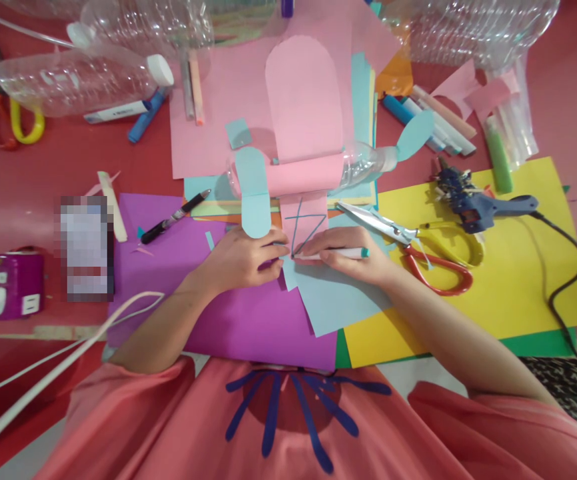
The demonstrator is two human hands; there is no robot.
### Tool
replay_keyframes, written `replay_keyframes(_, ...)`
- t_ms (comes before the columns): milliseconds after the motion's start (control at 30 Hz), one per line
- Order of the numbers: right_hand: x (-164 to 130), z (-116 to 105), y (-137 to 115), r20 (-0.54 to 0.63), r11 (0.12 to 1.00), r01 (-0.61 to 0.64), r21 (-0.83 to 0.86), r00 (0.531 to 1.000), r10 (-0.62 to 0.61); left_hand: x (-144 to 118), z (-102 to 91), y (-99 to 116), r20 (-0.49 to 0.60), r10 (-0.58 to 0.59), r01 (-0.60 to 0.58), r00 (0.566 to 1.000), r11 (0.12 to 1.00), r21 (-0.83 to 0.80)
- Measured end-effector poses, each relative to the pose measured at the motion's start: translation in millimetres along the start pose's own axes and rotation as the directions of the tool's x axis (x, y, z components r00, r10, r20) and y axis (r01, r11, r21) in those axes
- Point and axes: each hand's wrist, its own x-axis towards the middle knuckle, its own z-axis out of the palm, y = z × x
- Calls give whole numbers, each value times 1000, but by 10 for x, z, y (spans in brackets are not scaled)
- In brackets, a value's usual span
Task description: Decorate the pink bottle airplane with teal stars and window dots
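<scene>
Head view, read from left to right: the left hand (241,259) is being pressed flat, fingers curled, on the near end of the pink strip (304,223), just left of the crossing blue lines being drawn there. The marker (336,253) is being gripped by the right hand (356,257), its long axis lying left to right, tip at the left touching the strip, teal cap end pointing right. The strip is running away toward the far plastic bottle (363,163). Scissors (413,250) are lying just right.
</scene>
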Motion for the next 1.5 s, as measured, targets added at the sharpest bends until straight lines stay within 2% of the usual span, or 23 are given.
replay_keyframes(133, -11, 3, 1, -2, 999, -22, 40, 1000, 22, -5, -2, 2, 33, -28, 28, 999, 1000, -10)
replay_keyframes(200, -26, 7, 17, -109, 999, -33, 24, 993, 36, -7, -3, 4, 44, -38, 39, 998, 999, -10)
replay_keyframes(267, -40, 20, 41, -309, 999, -36, -26, 951, 27, -8, -1, 5, 42, -36, 37, 998, 999, -9)
replay_keyframes(333, -45, 39, 66, -489, 996, -46, -81, 872, 1, -9, 2, 5, 33, -33, 33, 999, 999, -6)
replay_keyframes(400, -38, 60, 79, -556, 990, -72, -122, 831, -8, -9, 5, 6, 21, -33, 33, 999, 999, 2)
replay_keyframes(600, 9, 79, 68, -486, 972, -94, -217, 874, -24, -11, 12, 13, 13, -40, 40, 999, 999, 0)
replay_keyframes(900, 39, 76, 55, -463, 958, -141, -248, 886, 11, 0, -7, 16, 70, -83, 85, 994, 996, -25)
replay_keyframes(1500, 12, 38, 48, -448, 972, -140, -189, 893, 42, 1, -3, 22, 39, -67, 68, 997, 997, -27)
